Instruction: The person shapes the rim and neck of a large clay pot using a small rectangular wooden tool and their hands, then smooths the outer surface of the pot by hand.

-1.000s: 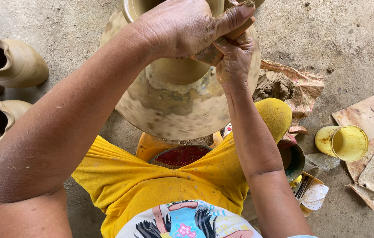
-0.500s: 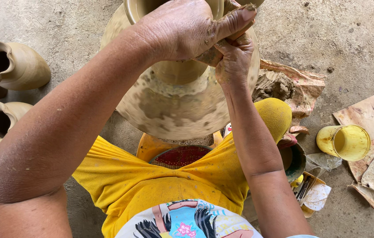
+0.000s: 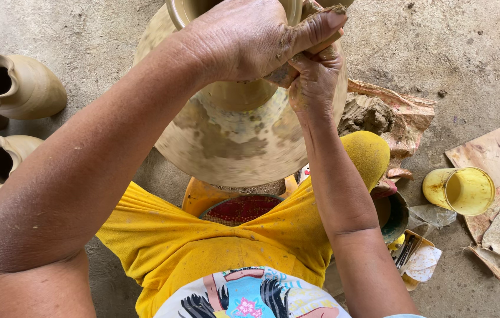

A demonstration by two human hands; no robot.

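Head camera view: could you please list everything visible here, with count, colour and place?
large clay pot: one, tan, centre, under both hands
small clay jugs: at least two, tan, left edge
lump of clay: one, grey-brown, on brown paper right of the pot
cup: one, yellow, right
wooden board: one, pale, far right
bowl: one, dark, beside the right forearm
left hand: on the pot's neck
right hand: pressing the neck, clay-smeared

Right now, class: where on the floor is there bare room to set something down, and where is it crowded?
Bare concrete floor lies between the small clay jugs and the big pot, and at top right beyond the clay lump. Crowded: around the yellow cup and the boards.
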